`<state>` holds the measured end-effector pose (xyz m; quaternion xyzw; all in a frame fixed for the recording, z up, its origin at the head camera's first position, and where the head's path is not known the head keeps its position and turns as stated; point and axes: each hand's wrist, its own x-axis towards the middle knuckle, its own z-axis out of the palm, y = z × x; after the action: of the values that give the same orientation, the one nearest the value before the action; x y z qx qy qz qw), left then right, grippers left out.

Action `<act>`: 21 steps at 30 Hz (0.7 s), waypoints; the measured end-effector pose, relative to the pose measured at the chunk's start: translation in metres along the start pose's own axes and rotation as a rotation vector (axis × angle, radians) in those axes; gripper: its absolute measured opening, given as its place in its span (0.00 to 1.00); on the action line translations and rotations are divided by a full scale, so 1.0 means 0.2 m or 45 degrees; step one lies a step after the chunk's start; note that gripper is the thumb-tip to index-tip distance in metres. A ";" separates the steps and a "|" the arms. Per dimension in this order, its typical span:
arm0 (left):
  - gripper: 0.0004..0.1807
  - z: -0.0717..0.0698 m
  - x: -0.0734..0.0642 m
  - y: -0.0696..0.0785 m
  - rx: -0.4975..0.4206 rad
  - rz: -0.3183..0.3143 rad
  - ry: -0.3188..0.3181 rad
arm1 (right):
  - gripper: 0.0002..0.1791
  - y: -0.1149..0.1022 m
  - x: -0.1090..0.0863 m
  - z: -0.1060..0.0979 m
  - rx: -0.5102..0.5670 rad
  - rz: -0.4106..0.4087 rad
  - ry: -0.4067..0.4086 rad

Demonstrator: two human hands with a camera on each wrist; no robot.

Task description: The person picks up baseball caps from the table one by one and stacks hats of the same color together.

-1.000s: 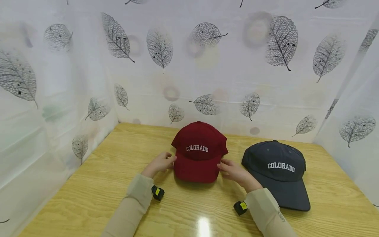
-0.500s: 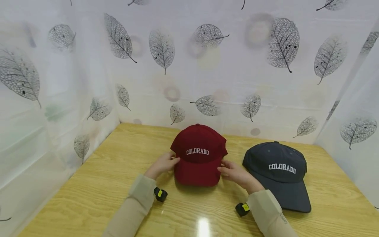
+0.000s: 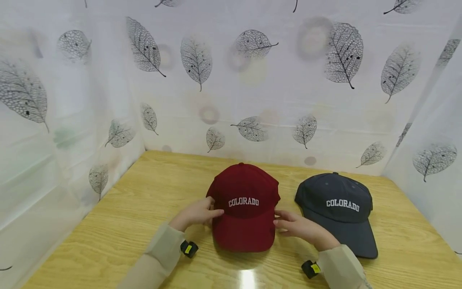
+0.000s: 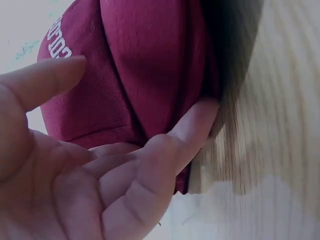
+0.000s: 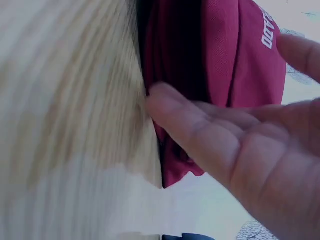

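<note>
In the head view, a dark red baseball cap (image 3: 242,188) with white COLORADO lettering stands on the table, brim facing me. My left hand (image 3: 196,212) holds its left side, thumb over the brim's edge by the crown. In the left wrist view the left fingers (image 4: 145,175) curve around the cap's lower edge, one tip tucked near the tabletop. My right hand (image 3: 303,228) lies along the opposite side, fingertips right at the brim's edge. The right wrist view shows its fingers (image 5: 205,135) fairly straight beside the cap, with the thumb (image 5: 302,55) spread apart.
A dark navy baseball cap (image 3: 333,198), also lettered COLORADO, sits right of the red one, close behind my right forearm. The light wooden table (image 3: 151,184) is bounded at the back and sides by a white leaf-printed curtain (image 3: 274,92).
The red cap has slid toward me, and both hands have moved nearer along with it. My right hand has also shifted slightly right. The navy cap stays in place.
</note>
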<state>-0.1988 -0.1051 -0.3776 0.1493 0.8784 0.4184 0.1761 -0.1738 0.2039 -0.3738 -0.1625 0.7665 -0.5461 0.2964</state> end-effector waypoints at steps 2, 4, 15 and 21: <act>0.28 0.00 -0.03 0.01 0.009 0.025 -0.033 | 0.34 -0.01 -0.02 0.00 -0.008 0.029 -0.031; 0.27 0.00 -0.05 0.01 0.022 0.066 -0.054 | 0.34 -0.02 -0.04 0.00 -0.046 0.054 -0.037; 0.55 0.06 -0.05 0.15 0.747 0.426 0.501 | 0.40 -0.09 0.02 0.08 -0.898 -0.513 0.591; 0.67 0.07 0.06 0.19 0.968 0.449 0.435 | 0.56 -0.14 0.14 0.10 -1.285 -0.558 0.597</act>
<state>-0.1987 -0.0677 -0.3570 0.2796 0.9473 0.1085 -0.1128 -0.1843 0.1631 -0.3592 -0.3128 0.9248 -0.1841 -0.1139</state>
